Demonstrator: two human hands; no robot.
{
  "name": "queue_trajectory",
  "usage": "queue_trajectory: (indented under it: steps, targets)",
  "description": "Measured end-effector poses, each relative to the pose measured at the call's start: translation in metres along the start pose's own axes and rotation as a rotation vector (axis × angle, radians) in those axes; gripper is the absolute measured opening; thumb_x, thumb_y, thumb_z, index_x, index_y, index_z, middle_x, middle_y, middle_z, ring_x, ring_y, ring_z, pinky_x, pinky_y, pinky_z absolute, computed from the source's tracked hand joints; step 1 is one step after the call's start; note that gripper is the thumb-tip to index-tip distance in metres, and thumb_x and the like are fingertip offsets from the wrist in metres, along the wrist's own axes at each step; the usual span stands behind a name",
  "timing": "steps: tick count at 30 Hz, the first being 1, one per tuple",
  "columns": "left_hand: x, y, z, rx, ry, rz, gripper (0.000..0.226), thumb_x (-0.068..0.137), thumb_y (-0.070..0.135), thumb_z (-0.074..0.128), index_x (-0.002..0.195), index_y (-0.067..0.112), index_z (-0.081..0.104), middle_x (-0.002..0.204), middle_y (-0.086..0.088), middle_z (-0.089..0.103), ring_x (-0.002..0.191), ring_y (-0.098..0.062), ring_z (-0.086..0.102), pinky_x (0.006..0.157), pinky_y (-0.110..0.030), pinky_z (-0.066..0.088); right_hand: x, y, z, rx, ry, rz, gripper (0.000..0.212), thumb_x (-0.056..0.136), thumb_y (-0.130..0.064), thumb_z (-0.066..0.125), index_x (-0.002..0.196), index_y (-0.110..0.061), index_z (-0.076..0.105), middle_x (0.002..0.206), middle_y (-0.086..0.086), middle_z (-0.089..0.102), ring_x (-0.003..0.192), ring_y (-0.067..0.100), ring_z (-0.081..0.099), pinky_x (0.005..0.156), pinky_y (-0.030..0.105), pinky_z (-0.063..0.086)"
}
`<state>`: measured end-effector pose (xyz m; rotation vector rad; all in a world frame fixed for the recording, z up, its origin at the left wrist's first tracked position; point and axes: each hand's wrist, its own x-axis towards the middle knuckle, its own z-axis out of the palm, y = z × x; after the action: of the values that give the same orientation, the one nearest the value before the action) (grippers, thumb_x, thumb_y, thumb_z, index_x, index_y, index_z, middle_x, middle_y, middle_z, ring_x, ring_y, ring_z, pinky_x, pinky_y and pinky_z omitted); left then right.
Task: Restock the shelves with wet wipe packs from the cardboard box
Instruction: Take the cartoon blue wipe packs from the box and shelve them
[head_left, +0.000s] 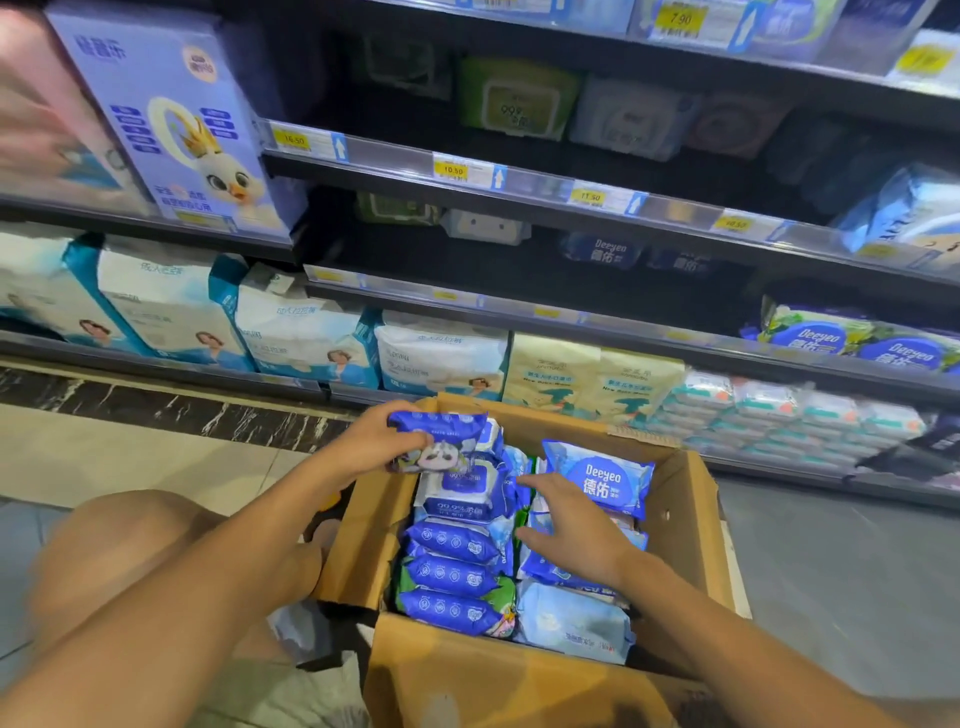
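An open cardboard box (691, 499) stands on the floor in front of the shelves, filled with several blue wet wipe packs. My left hand (376, 441) grips a dark blue pack with a panda picture (441, 441) at the box's far left corner, lifted just above the others. My right hand (571, 525) reaches into the box's middle with fingers spread, resting on the packs beside an upright blue "Deeyeo" pack (602, 478). Dark blue packs (452, 571) lie in a row along the box's left side.
Shelves (519, 306) rise behind the box, with price tags on their edges. Blue Deeyeo packs (602, 252) sit deep on the middle shelf, more at right (857, 338). Large white bags (311, 338) fill the bottom shelf. My bare knee (130, 545) is left of the box.
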<state>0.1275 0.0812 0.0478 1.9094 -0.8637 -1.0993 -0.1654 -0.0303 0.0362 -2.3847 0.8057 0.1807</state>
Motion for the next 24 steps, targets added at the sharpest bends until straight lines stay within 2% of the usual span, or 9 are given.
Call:
queue_trajectory:
  steps: [3, 5, 8, 11, 14, 17, 24]
  targets:
    - [0.001, -0.002, -0.010, -0.243, 0.071, -0.081, 0.030, 0.091, 0.024, 0.077, 0.118, 0.020, 0.064, 0.106, -0.005, 0.078, 0.098, -0.023, 0.076, 0.084, -0.046, 0.063, 0.011, -0.010, 0.017, -0.003, -0.073, -0.022, 0.067, 0.097, -0.040, 0.067, 0.155, -0.024, 0.038, 0.155, 0.000, 0.040, 0.142, 0.019, 0.041, 0.112, 0.031, 0.036]
    - [-0.001, -0.002, -0.014, -0.352, 0.105, -0.100, 0.031, 0.093, 0.026, 0.076, 0.119, 0.016, 0.063, 0.108, -0.007, 0.078, 0.100, -0.024, 0.076, 0.089, -0.048, 0.062, 0.018, -0.016, 0.030, -0.005, -0.124, -0.028, 0.070, 0.095, -0.042, 0.068, 0.155, -0.024, 0.037, 0.154, 0.000, 0.040, 0.142, 0.019, 0.041, 0.112, 0.030, 0.036]
    - [-0.001, -0.006, -0.018, -0.387, 0.154, -0.124, 0.033, 0.097, 0.032, 0.070, 0.124, 0.015, 0.061, 0.112, -0.008, 0.076, 0.101, -0.023, 0.075, 0.087, -0.043, 0.063, 0.027, -0.020, 0.047, 0.004, -0.181, -0.016, 0.075, 0.094, -0.043, 0.070, 0.156, -0.021, 0.036, 0.154, 0.002, 0.040, 0.142, 0.020, 0.040, 0.114, 0.032, 0.036]
    - [-0.002, -0.009, -0.021, -0.388, 0.167, -0.132, 0.034, 0.101, 0.036, 0.064, 0.128, 0.015, 0.059, 0.116, -0.009, 0.075, 0.104, -0.025, 0.073, 0.089, -0.045, 0.062, 0.036, -0.020, 0.060, 0.000, -0.217, -0.001, 0.078, 0.092, -0.042, 0.072, 0.156, -0.020, 0.035, 0.155, 0.004, 0.041, 0.142, 0.023, 0.041, 0.113, 0.035, 0.038]
    - [-0.006, -0.008, -0.023, -0.412, 0.157, -0.127, 0.024, 0.103, 0.034, 0.060, 0.121, 0.017, 0.058, 0.113, -0.009, 0.074, 0.102, -0.024, 0.072, 0.087, -0.043, 0.061, 0.043, -0.018, 0.071, -0.021, -0.226, 0.001, 0.074, 0.092, -0.043, 0.070, 0.155, -0.020, 0.038, 0.154, 0.004, 0.042, 0.141, 0.022, 0.042, 0.112, 0.037, 0.039]
    - [-0.008, -0.009, -0.023, -0.404, 0.139, -0.123, 0.029, 0.103, 0.036, 0.060, 0.124, 0.016, 0.058, 0.114, -0.009, 0.075, 0.102, -0.024, 0.073, 0.087, -0.043, 0.062, 0.047, -0.018, 0.082, -0.041, -0.206, 0.009, 0.070, 0.094, -0.044, 0.068, 0.153, -0.021, 0.039, 0.152, 0.003, 0.043, 0.140, 0.022, 0.043, 0.110, 0.039, 0.042]
    - [-0.007, -0.003, -0.023, -0.404, 0.148, -0.105, 0.032, 0.102, 0.037, 0.061, 0.126, 0.015, 0.058, 0.115, -0.009, 0.075, 0.101, -0.023, 0.074, 0.069, -0.031, 0.060, 0.055, -0.012, 0.086, -0.009, -0.130, -0.015, 0.054, 0.100, -0.041, 0.061, 0.148, -0.023, 0.048, 0.148, -0.002, 0.053, 0.134, 0.019, 0.052, 0.108, 0.037, 0.045]
